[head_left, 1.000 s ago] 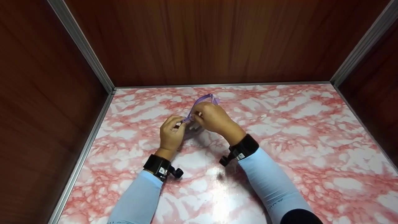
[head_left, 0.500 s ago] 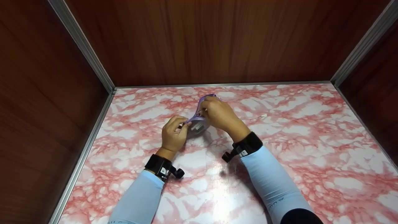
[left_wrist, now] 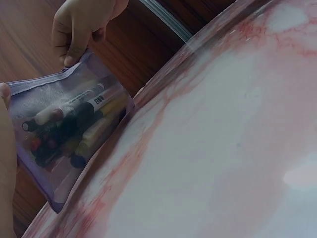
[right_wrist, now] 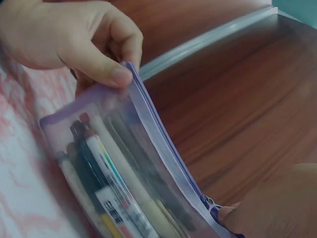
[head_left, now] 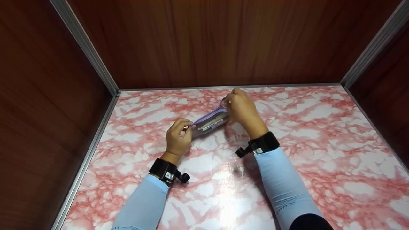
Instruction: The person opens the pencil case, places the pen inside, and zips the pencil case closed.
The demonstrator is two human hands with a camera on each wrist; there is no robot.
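A purple mesh zip pencil case stands upright on the marbled table, zip edge up. Through its mesh several pens and markers show, lying along the case. My left hand pinches the case's left top corner between thumb and fingers. At the other end of the zip, my right hand pinches the zip pull. In the right wrist view the zip edge runs straight between both hands, its two sides together along most of its length.
A red-and-white marbled tabletop lies under both arms. Dark wood panels with metal edge strips rise at the back and on both sides. Each wrist wears a black camera strap.
My right hand has slid right and away along the zip with the pull. The case's mouth, gaping before, is now drawn into a straight line. The left hand has barely moved.
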